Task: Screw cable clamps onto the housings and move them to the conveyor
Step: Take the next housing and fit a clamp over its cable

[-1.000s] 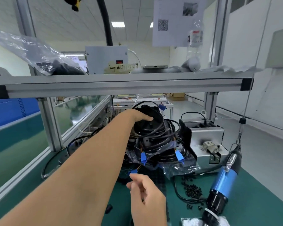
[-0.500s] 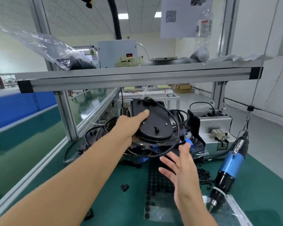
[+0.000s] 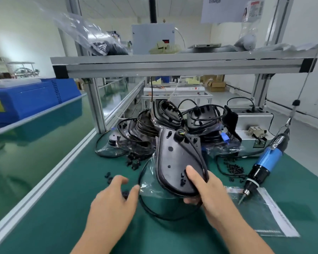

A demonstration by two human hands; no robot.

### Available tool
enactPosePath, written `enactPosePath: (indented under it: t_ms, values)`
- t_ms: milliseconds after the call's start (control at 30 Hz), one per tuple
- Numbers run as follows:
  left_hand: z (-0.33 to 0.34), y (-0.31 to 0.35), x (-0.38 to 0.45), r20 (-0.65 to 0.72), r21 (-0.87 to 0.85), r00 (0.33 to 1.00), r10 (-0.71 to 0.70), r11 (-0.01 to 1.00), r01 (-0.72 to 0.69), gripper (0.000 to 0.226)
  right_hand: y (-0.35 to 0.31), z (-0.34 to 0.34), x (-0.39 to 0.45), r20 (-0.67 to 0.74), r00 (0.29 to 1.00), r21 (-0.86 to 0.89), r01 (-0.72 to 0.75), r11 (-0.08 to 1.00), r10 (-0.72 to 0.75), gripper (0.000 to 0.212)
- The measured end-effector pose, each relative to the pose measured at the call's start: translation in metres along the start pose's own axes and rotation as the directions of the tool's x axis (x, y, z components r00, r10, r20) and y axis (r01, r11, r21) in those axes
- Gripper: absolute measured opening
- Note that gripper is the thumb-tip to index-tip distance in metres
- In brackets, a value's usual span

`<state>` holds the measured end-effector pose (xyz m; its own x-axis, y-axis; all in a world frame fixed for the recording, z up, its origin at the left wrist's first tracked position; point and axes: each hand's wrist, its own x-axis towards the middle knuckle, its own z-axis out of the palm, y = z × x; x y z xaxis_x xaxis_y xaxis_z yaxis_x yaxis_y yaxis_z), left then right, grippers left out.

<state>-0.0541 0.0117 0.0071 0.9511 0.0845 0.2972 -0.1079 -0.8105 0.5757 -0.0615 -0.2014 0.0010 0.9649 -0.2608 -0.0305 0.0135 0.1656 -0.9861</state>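
A black oval housing (image 3: pixel 174 158) with a black cable looped round it is tilted above the green mat. My right hand (image 3: pixel 206 191) grips its near end, thumb on top. My left hand (image 3: pixel 116 197) hovers over the mat just left of it, fingers loosely curved above a small black cable clamp (image 3: pixel 125 194). More loose clamps (image 3: pixel 134 160) lie behind. The pile of bagged housings (image 3: pixel 173 123) sits at the back of the bench.
A blue electric screwdriver (image 3: pixel 264 164) hangs on a cord at the right, its tip over a clear bag (image 3: pixel 268 217). Black screws (image 3: pixel 234 168) lie scattered beside it. A grey screw feeder (image 3: pixel 253 129) stands back right. The green conveyor (image 3: pixel 26 143) runs along the left.
The housing came down from the pile toward me and passed from my left hand to my right. My left hand let go and dropped to the mat near a clamp.
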Motion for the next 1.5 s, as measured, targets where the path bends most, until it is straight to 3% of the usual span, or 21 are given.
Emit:
enactPosePath:
  t_ms: [67,233,333,400,433,533,633,767,900,1000,1100,1167,1267,1333,1400,1500]
  values:
    - [0.02,-0.004,-0.012,0.132,0.083,0.99,-0.056,0.996,0.045,0.044,0.005,0.0,-0.005,-0.021,1.0,-0.003,-0.016,1.0,0.016,0.031]
    - [0.037,0.013,-0.003,0.151,0.018,0.982,-0.115,0.993,0.114,0.033,0.005,-0.007,-0.02,-0.041,0.999,-0.052,-0.018,0.998,0.016,0.038]
    - [0.033,0.018,0.005,0.247,-0.172,0.952,-0.18,0.959,0.225,0.047,0.002,-0.013,-0.03,-0.058,0.998,-0.111,0.003,0.994,-0.01,0.057]
    - [0.025,0.018,0.001,0.285,-0.371,0.922,-0.261,0.857,0.357,0.057,0.001,-0.018,-0.038,-0.053,0.998,-0.133,0.01,0.991,-0.018,0.06]
    - [0.02,0.016,-0.004,0.289,-0.47,0.915,-0.282,0.791,0.392,0.051,0.001,-0.02,-0.042,-0.045,0.999,-0.142,0.01,0.99,-0.017,0.06]
    - [0.004,0.012,-0.025,0.19,-0.664,0.944,-0.268,0.674,0.325,0.027,0.0,-0.025,-0.051,0.001,1.0,-0.169,-0.015,0.986,0.015,0.057]
    - [-0.005,0.013,-0.046,-0.005,-0.699,0.979,-0.204,0.701,0.143,0.033,-0.002,-0.025,-0.056,0.104,0.99,-0.255,-0.067,0.965,0.096,0.057]
    - [-0.004,0.007,-0.057,-0.03,-0.66,0.986,-0.166,0.744,0.106,0.041,-0.005,-0.023,-0.055,0.147,0.972,-0.418,-0.105,0.902,0.182,0.042]
    - [-0.007,-0.001,-0.054,0.137,-0.622,0.982,-0.13,0.76,0.187,0.04,-0.021,-0.024,-0.051,0.177,0.936,-0.605,-0.14,0.783,0.304,0.03]
    - [-0.009,-0.007,-0.053,0.27,-0.614,0.949,-0.164,0.73,0.3,0.034,-0.033,-0.024,-0.052,0.139,0.927,-0.807,-0.097,0.583,0.348,0.049]
    - [-0.01,-0.013,-0.055,0.349,-0.607,0.91,-0.225,0.685,0.402,0.019,-0.037,-0.027,-0.056,0.094,0.95,-0.964,0.012,0.267,0.297,0.079]
    - [-0.008,-0.016,-0.055,0.349,-0.593,0.902,-0.255,0.686,0.423,0.018,-0.04,-0.028,-0.058,0.108,0.96,-0.989,0.077,0.127,0.259,0.082]
    - [-0.009,-0.014,-0.052,0.381,-0.489,0.888,-0.258,0.759,0.43,0.021,-0.048,-0.02,-0.063,0.107,0.976,-0.994,0.106,0.016,0.191,0.076]
    - [-0.009,-0.013,-0.049,0.403,-0.377,0.889,-0.217,0.846,0.377,0.023,-0.049,-0.013,-0.063,0.108,0.993,-0.993,0.11,-0.036,0.043,0.071]
    - [-0.011,-0.011,-0.045,0.404,-0.252,0.899,-0.17,0.924,0.287,0.027,-0.045,-0.005,-0.057,0.119,0.985,-0.993,0.121,0.006,-0.125,0.06]
    - [-0.011,-0.013,-0.026,0.185,0.174,0.981,-0.057,0.984,0.024,0.041,-0.036,0.008,-0.041,0.159,0.96,-0.979,0.183,0.085,-0.232,0.041]
